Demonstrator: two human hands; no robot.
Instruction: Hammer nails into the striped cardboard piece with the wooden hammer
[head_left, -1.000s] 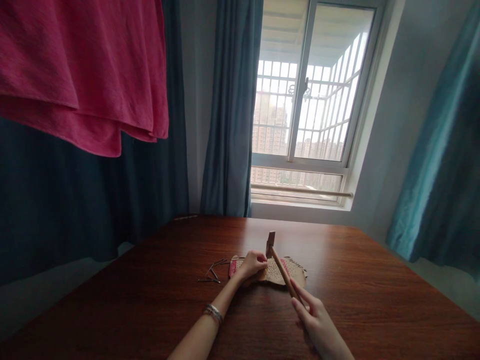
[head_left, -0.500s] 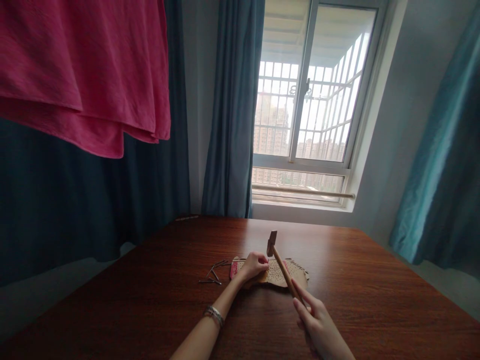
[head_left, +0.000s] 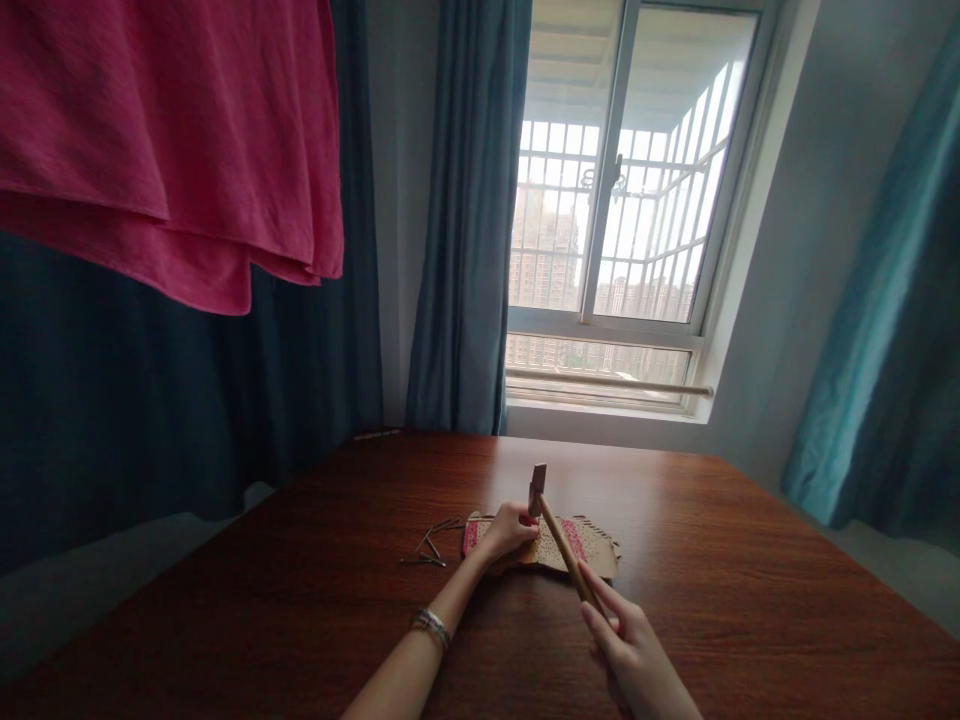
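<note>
My right hand is wrapped round the wooden handle of a hammer. The hammer's head is raised just above the fingers of my left hand. Those fingers are pinched together over a tan piece of cardboard covered in small dark holes, with pink bands and ragged ends. Whatever the pinch holds is too small to make out. To the left of the cardboard, several loose metal nails lie scattered on the table.
The brown wooden table stretches to the window wall. Dark blue curtains hang at the sides of the barred window. A pink cloth hangs at the upper left. A small thin item lies at the table's far left edge.
The hammer head has moved slightly left and down, closer to my left fingers. My left hand stays in place on the cardboard. The view has shifted very slightly.
</note>
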